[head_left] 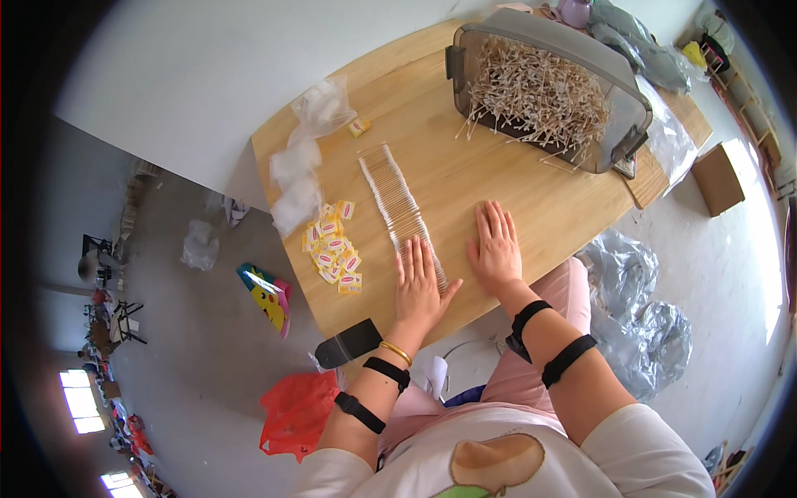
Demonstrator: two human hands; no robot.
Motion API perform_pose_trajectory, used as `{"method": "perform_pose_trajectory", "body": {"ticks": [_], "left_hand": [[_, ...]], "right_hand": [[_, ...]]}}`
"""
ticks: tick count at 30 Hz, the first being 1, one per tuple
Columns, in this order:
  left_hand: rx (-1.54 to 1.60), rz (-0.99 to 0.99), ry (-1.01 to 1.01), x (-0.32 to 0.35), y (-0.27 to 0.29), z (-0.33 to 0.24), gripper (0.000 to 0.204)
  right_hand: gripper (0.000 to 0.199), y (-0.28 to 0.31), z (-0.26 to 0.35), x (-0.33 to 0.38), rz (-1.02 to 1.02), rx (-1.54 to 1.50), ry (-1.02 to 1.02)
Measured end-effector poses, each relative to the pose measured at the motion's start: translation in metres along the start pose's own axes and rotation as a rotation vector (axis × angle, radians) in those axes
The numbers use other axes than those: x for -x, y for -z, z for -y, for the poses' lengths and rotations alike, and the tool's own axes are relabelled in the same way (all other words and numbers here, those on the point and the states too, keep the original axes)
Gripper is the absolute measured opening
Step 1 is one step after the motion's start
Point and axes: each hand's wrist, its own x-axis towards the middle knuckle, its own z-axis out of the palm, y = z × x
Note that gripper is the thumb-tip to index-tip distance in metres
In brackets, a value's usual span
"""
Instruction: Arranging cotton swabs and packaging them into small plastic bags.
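Note:
A long row of cotton swabs lies side by side across the wooden table, running from the far left toward me. My left hand rests flat over the near end of that row, fingers stretched out and covering some swabs. To the right of the row, my right hand lies palm down on the bare wood with its fingers extended, holding nothing. Beyond it, a grey see-through bin is tipped on its side, its opening toward me, with a heap of loose cotton swabs inside and a few spilling over the edge.
Left of the row are a pile of small yellow-and-white labels, a small yellow stack and clear plastic bags. A black flat object sits at the table's near left edge. A red bag hangs below; silvery plastic lies at right.

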Motion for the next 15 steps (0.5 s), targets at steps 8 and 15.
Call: {"method": "perform_pose_trajectory", "body": {"ticks": [8, 15], "left_hand": [[0.002, -0.043, -0.013, 0.007, 0.006, -0.012, 0.099], [0.039, -0.082, -0.031, 0.011, 0.008, -0.013, 0.098]], "right_hand": [[0.065, -0.002, -0.001, 0.002, -0.023, 0.015, 0.0], [0.064, -0.003, -0.001, 0.006, -0.024, 0.009, -0.007]]}}
